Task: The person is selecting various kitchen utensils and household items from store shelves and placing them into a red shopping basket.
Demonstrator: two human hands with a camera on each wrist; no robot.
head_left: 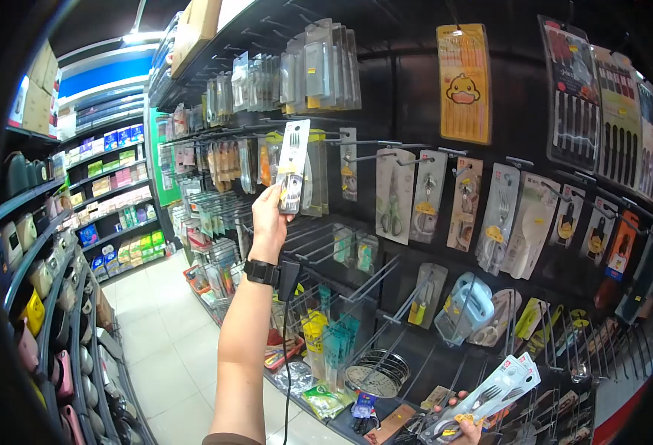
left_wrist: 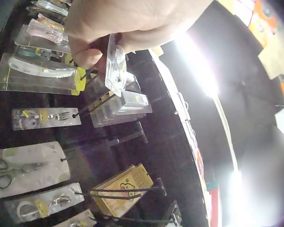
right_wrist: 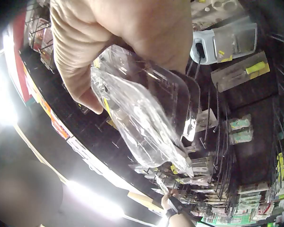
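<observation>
My left hand [head_left: 269, 222] pinches the lower end of a narrow blister pack of forks [head_left: 294, 159], held upright at a hook among hanging packs. The left wrist view shows the thumb and fingers of that hand [left_wrist: 132, 28] on the clear pack [left_wrist: 116, 68], seen nearly edge-on. Low at the right, my right hand [head_left: 460, 419] grips several fork packs [head_left: 493, 389], fanned and tilted. In the right wrist view the right hand [right_wrist: 128, 38] has its fingers around these clear packs [right_wrist: 137, 118]; part of them is hidden by the palm.
Wire hooks carry scissors [head_left: 395, 196], a yellow duck pack [head_left: 464, 85], a blue-handled item [head_left: 466, 304] and other utensils. A round metal rack [head_left: 378, 372] sits on the lower shelf. An aisle floor [head_left: 152, 319] runs at the left beside another shelf [head_left: 33, 259]. A black cable [head_left: 287, 371] hangs from my left wrist.
</observation>
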